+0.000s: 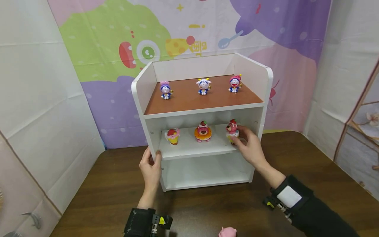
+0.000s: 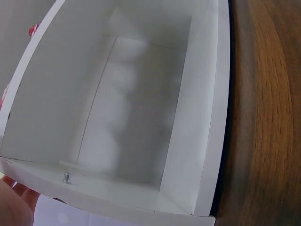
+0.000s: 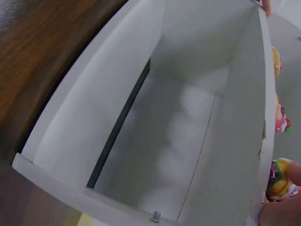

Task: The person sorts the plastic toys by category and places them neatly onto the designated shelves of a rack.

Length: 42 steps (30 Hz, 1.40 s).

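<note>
Pink toy [image 1: 227, 232], cut off by the lower border of the head view, lies on the brown table [image 1: 97, 197] before a white shelf unit [image 1: 204, 110]. Left hand [image 1: 151, 168], thumb and fingers either side, grips the unit's left panel, presumably to steady it, while the partly curled right hand [image 1: 250, 144] pinches a red-topped figure [image 1: 232, 128] upright at the middle shelf's [image 1: 189, 149] right end, apparently for even spacing. That compartment also holds a cone figure [image 1: 172, 136] and an orange-ringed bear [image 1: 203, 132]; three blue-and-white figures [image 1: 203, 87] stand above.
</note>
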Available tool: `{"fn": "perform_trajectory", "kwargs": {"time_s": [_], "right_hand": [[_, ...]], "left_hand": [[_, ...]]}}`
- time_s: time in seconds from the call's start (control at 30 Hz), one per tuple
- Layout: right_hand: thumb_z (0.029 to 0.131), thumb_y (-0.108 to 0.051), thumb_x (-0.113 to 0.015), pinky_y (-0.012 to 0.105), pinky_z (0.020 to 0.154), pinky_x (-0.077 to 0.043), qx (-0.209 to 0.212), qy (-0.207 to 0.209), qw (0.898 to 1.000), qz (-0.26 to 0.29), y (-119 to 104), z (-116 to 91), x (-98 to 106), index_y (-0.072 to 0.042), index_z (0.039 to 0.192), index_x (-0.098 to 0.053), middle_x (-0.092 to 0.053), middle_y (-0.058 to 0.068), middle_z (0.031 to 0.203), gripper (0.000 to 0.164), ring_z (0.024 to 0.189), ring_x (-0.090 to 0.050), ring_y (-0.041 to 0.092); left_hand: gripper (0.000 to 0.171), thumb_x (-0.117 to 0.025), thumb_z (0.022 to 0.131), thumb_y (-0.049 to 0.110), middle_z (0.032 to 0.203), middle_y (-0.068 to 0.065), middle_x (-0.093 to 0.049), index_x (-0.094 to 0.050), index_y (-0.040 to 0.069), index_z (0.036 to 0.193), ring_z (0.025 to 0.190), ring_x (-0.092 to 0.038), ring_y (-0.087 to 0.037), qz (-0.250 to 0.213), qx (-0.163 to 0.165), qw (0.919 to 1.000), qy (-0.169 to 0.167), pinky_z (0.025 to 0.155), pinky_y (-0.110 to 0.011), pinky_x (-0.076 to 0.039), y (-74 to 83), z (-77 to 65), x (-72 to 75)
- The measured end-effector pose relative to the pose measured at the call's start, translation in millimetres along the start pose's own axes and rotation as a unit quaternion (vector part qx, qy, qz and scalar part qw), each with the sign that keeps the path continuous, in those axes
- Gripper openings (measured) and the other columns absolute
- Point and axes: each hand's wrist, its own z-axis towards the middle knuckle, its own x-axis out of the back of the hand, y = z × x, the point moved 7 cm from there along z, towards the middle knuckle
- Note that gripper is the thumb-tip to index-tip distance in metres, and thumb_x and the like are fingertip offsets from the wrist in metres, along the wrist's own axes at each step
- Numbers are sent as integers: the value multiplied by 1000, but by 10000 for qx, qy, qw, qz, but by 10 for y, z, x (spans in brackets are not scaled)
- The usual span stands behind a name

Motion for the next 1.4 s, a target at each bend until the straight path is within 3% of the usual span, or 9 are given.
{"fn": "perform_trajectory", "kwargs": {"time_s": [0.17, 0.37, 0.63, 0.7, 0.87, 1.03, 1.2, 1.4], "right_hand": [[82, 4, -57, 11, 71, -44, 412, 103, 9991, 90, -39, -63, -13, 13, 115, -43, -50, 26, 110, 38, 96, -53, 34], [81, 5, -58, 17, 76, -45, 766, 90, 9968, -192, -64, -133, -16, 13, 115, -42, -50, 26, 111, 38, 98, -54, 34], [79, 6, -60, 26, 78, -46, 802, 127, 9959, -386, -64, -199, 16, 11, 115, -44, -51, 23, 111, 40, 97, -55, 31], [77, 9, -61, 31, 77, -46, 771, 159, 9958, -462, -159, -224, 29, 13, 113, -43, -51, 26, 110, 40, 94, -55, 33], [74, 12, -62, 36, 75, -47, 685, 163, 9959, -575, -155, -235, 53, 14, 112, -43, -52, 27, 107, 42, 91, -56, 34], [73, 5, -67, 35, 74, -48, 679, 85, 9945, -789, -63, -203, 58, 11, 113, -41, -52, 23, 106, 49, 90, -56, 31], [70, -8, -74, 39, 71, -49, 715, 294, 9878, -1351, -184, -142, 94, 8, 113, -42, -53, 20, 103, 55, 91, -56, 31], [75, -17, -71, 40, 70, -49, 812, 502, 9763, -1945, -362, -38, 126, 9, 112, -44, -51, 20, 103, 52, 88, -53, 30]], "left_hand": [[31, -51, 77, -13, 101, -28, -56, -56, -14, 107, 82, -55, -23, 26, -6, 10000, 1, 68, -14, -45, 0, 0, -4], [30, -51, 77, -13, 100, -28, -56, -56, -14, 107, 82, -56, -21, 28, -35, 10000, -4, 67, -13, -45, -4, -7, -4], [30, -51, 77, -13, 101, -29, -56, -56, -14, 107, 83, -55, -23, -50, -8, 10000, -6, 68, -14, -45, -12, -5, -1], [30, -50, 78, -14, 102, -29, -55, -55, -14, 108, 83, -55, -22, -79, -4, 10000, -5, 68, -14, -45, -14, -4, 2], [30, -51, 78, -13, 101, -30, -55, -55, -15, 107, 81, -55, -15, -69, 12, 10000, 12, 67, -14, -45, -25, -7, 16], [29, -51, 78, -13, 100, -31, -55, -55, -15, 106, 79, -55, -10, -64, -1, 10000, 12, 66, -13, -45, -19, -11, 19], [30, -51, 77, -13, 101, -30, -55, -55, -15, 107, 81, -55, -14, -22, 1, 10000, 18, 67, -14, -45, -11, -9, 18], [30, -51, 78, -13, 102, -29, -56, -56, -14, 108, 83, -56, -19, -18, 28, 10000, 11, 68, -14, -45, -12, -5, 5]]}}
